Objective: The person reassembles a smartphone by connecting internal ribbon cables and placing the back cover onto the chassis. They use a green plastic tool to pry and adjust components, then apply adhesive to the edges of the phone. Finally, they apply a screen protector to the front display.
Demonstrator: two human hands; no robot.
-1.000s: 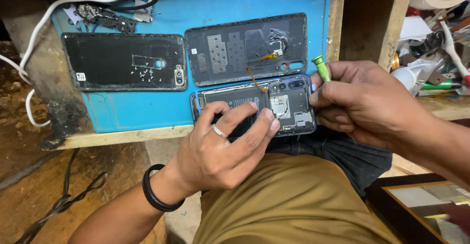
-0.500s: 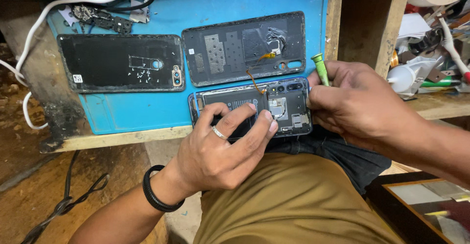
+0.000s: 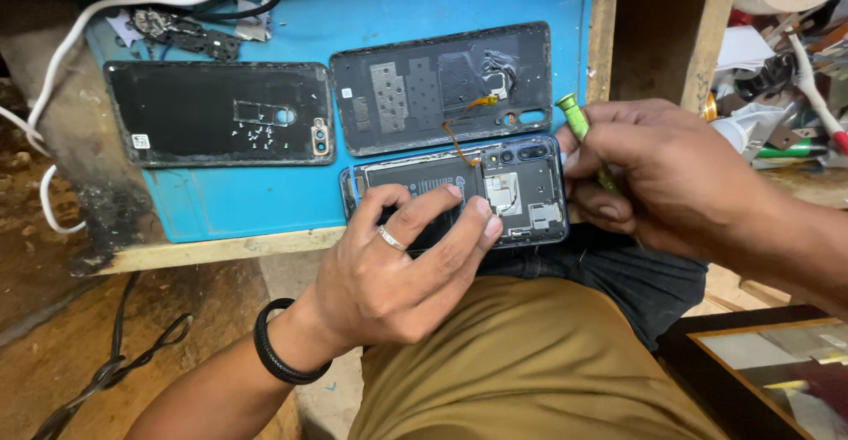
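An opened dark phone (image 3: 508, 184), its battery and boards showing, lies at the front edge of a blue mat (image 3: 265, 201). My left hand (image 3: 393, 268), a ring on one finger, presses its fingertips onto the phone and holds it down. My right hand (image 3: 671, 175) grips a green-handled screwdriver (image 3: 574, 117) at the phone's right end; the tip is hidden behind my fingers. A thin orange flex cable (image 3: 455, 140) joins the phone to a removed back cover (image 3: 442, 87) lying inside-up just behind it.
A second black back cover (image 3: 216, 113) with tiny screws on it lies to the left on the mat. White and black cables (image 3: 106, 16) run along the back left. Cluttered tools fill a wooden shelf (image 3: 777, 95) at right. A framed panel (image 3: 777, 369) sits at lower right.
My right hand has shifted slightly at the phone's right end with the screwdriver. My left hand stays pressed on the phone.
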